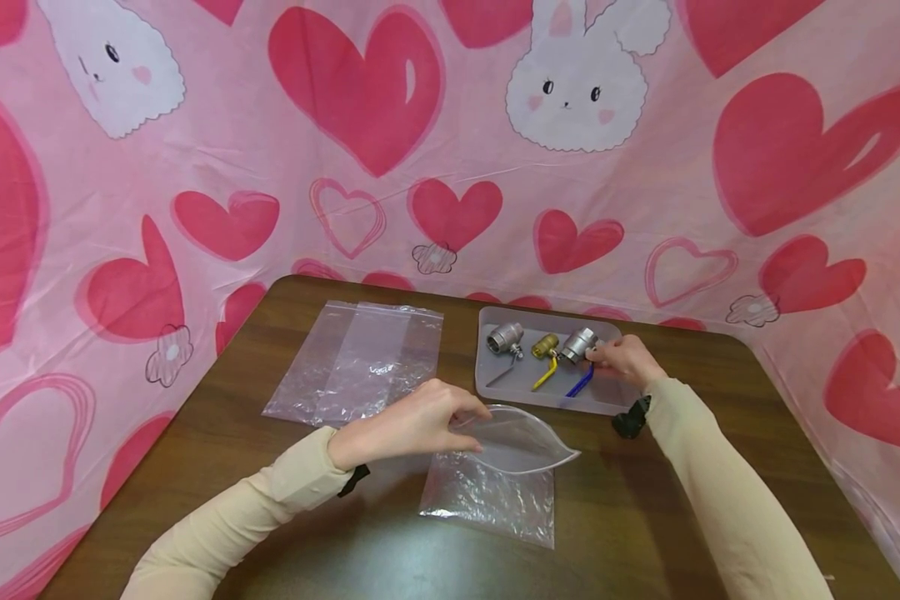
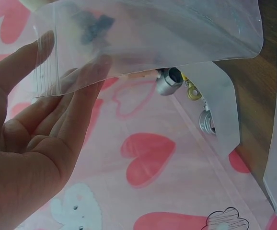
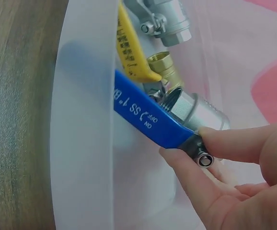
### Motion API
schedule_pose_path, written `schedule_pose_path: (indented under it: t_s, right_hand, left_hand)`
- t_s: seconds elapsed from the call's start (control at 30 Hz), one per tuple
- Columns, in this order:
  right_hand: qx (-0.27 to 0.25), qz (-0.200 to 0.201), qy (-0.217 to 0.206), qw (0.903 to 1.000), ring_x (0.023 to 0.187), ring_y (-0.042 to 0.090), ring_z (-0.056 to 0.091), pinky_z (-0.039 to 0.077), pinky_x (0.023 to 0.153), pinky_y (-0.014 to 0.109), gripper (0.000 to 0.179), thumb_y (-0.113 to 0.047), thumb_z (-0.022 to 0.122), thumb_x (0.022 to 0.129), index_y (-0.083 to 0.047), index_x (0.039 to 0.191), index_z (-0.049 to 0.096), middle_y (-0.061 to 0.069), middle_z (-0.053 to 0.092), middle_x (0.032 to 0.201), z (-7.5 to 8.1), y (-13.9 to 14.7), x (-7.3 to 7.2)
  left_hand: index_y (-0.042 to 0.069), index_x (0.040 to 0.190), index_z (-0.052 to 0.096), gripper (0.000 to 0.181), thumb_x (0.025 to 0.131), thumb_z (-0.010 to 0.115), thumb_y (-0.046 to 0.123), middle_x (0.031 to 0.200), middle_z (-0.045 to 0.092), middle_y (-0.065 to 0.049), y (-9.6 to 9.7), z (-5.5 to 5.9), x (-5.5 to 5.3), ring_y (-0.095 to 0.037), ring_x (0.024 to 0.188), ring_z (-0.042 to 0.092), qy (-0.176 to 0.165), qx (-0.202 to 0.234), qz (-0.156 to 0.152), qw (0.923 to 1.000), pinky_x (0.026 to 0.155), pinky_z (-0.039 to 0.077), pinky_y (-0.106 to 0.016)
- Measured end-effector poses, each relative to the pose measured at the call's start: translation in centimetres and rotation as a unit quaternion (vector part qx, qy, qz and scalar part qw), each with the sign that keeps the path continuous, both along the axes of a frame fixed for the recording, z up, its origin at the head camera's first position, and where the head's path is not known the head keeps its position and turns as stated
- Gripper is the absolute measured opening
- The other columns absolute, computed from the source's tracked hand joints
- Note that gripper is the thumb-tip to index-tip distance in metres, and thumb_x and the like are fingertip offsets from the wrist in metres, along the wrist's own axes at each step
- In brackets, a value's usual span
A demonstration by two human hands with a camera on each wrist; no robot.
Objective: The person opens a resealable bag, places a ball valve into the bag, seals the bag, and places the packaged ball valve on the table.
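Note:
My left hand [image 1: 416,421] holds a clear zip-lock bag [image 1: 487,500] by the left end of its mouth, which gapes wide. In the left wrist view, the thumb lies at the ribbed zip strip [image 2: 48,57] and the fingers show through the plastic. My right hand [image 1: 626,360] pinches a silver ball valve [image 3: 208,117] with a blue lever [image 3: 150,117], thumb and finger near the lever nut. This valve is at the right side of a translucent tray [image 1: 483,371]. Beside it in the tray are a brass ball valve [image 1: 545,345] with a yellow lever and another silver ball valve [image 1: 504,337].
More clear zip-lock bags [image 1: 360,358] lie flat on the brown wooden table [image 1: 330,550], left of the tray. A pink curtain [image 1: 450,125] with hearts and rabbits hangs round the table's back and sides. The tray's raised front wall [image 3: 83,143] stands near the right hand.

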State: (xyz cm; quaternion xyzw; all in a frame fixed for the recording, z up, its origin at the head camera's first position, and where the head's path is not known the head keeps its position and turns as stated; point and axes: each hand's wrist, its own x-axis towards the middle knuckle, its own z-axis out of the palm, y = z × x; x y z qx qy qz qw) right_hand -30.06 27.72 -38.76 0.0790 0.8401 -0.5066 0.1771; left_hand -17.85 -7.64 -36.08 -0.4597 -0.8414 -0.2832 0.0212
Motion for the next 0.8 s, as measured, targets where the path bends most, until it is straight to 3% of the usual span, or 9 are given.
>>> schedule_pose_path:
  t_s: [0.17, 0.47, 0.8]
  right_hand:
    - [-0.013, 0.007, 0.009, 0.9999, 0.083, 0.001, 0.068, 0.056, 0.094, 0.032, 0.051, -0.010, 0.057, 0.099, 0.019, 0.137, 0.042, 0.001, 0.064, 0.102, 0.1, 0.1, 0.1]
    - [-0.012, 0.035, 0.045, 0.9983, 0.087, 0.001, 0.070, 0.056, 0.093, 0.030, 0.050, -0.013, 0.060, 0.099, 0.019, 0.135, 0.047, -0.001, 0.073, 0.100, 0.0, 0.2, 0.4]
    - [-0.029, 0.034, 0.081, 0.9957, 0.080, -0.004, 0.068, 0.057, 0.092, 0.029, 0.047, -0.012, 0.061, 0.098, 0.018, 0.131, 0.046, -0.013, 0.070, 0.088, 1.4, -0.6, 0.8]
  left_hand:
    - [0.004, 0.106, 0.075, 0.032, 0.078, 0.084, 0.017, 0.087, 0.075, -0.006, 0.1, 0.0, 0.0, -0.003, 0.060, 0.048, 0.000, 0.001, -0.001, 1.0000, 0.057, 0.037, -0.009]
    - [0.005, 0.106, 0.075, 0.032, 0.079, 0.084, 0.019, 0.086, 0.074, -0.005, 0.1, -0.1, -0.1, -0.010, 0.062, 0.053, -0.002, 0.001, 0.004, 1.0000, 0.058, 0.038, -0.009]
    - [0.004, 0.106, 0.075, 0.032, 0.079, 0.084, 0.018, 0.091, 0.076, -0.006, 0.1, -0.1, -0.4, 0.000, 0.062, 0.049, -0.009, 0.007, 0.001, 0.9999, 0.059, 0.040, -0.009]
